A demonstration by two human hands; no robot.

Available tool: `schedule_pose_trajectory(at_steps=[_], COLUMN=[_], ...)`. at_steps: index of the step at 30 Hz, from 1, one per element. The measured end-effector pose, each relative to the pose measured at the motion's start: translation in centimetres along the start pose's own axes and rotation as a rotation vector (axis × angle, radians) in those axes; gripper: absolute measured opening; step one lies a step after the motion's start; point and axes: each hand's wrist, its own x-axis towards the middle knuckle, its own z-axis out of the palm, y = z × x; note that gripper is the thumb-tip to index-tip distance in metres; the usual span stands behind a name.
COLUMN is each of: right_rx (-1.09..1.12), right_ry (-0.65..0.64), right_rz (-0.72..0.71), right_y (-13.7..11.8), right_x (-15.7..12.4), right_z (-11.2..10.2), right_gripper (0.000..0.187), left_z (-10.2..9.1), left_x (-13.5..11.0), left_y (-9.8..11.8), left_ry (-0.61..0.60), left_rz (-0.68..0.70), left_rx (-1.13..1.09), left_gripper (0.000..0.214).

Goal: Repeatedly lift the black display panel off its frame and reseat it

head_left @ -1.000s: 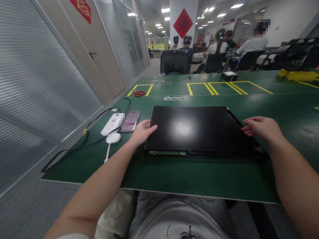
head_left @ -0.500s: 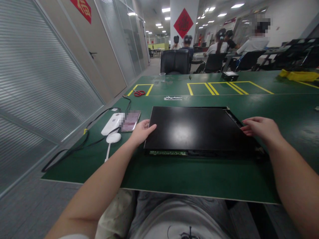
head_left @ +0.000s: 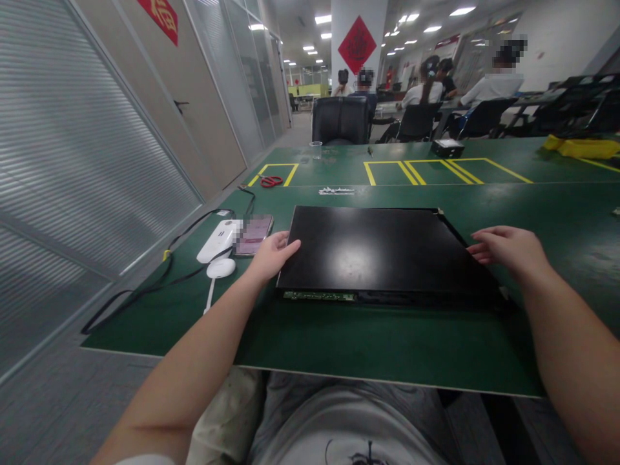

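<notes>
Near the front edge of the desk (head_left: 387,352), a black screen panel (head_left: 372,252) is lying face up, a dark frame (head_left: 454,229) showing along its right side and a green circuit board (head_left: 320,296) along its near side. The left hand (head_left: 275,253) is clamping its fingers on the panel's left edge, their tips hiding. The right hand (head_left: 508,248) is touching the right edge; whether its fingers are gripping, I cannot tell. Toward the desk's far edge, a clear cup (head_left: 316,150) is standing, its contents indistinct.
</notes>
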Motion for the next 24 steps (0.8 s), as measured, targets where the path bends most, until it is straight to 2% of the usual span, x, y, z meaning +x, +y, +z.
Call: schedule_pose_trajectory(at_steps=[9,16,24], right_rx=[0.013,0.025,0.053], right_ry=[-0.002,0.014,-0.024], right_rz=[0.021,0.014,0.027], right_y=[-0.6,-1.0,-1.5], right_x=[-0.5,-1.1,-1.8], right_z=[0.4,0.3,0.5], right_gripper=[0.004,0.007,0.009], left_z=[-0.4,-0.2,-0.1], left_x=[0.5,0.6,0.5], left_y=[-0.5,0.1,0.8], left_ry=[0.077,0.125,0.098], left_rz=[0.027,-0.021,-0.01], left_rx=[-0.04,-0.157,-0.285], left_gripper=[0.066,0.038,0.047])
